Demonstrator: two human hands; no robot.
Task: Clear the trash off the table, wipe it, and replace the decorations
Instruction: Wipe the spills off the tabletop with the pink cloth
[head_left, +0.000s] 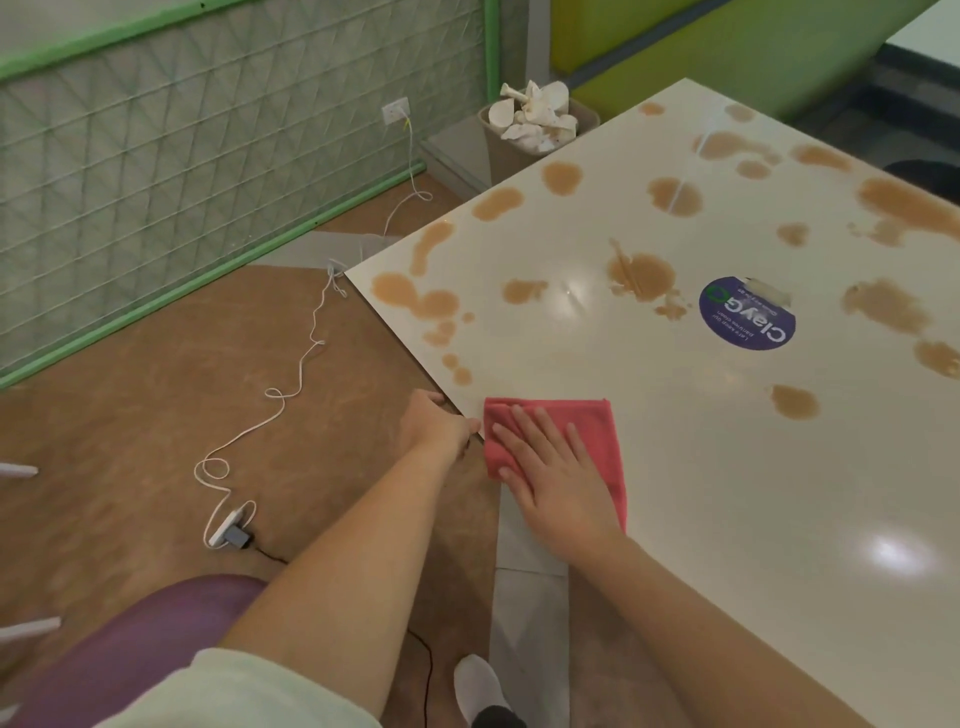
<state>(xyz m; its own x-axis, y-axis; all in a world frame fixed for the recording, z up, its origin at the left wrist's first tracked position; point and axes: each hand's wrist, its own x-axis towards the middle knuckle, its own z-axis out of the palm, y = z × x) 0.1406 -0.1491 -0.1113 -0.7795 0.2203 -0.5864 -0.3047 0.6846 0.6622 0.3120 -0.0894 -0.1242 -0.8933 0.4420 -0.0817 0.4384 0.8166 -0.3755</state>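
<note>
Brown splotches cover most of the white table, which also has a round blue ClayGo sticker stuck near the middle. At the table's near left edge sits a folded pink cloth, long axis running from the edge corner toward the person, slightly tilted right. Right hand lies flat on it, fingers spread and straight, pointing up-left and pressing down. Left hand hangs on the table edge just beside the cloth, fingers curled over the rim. A bin stuffed with crumpled white trash stands past the far corner, and a white cable snakes across the brown floor.
</note>
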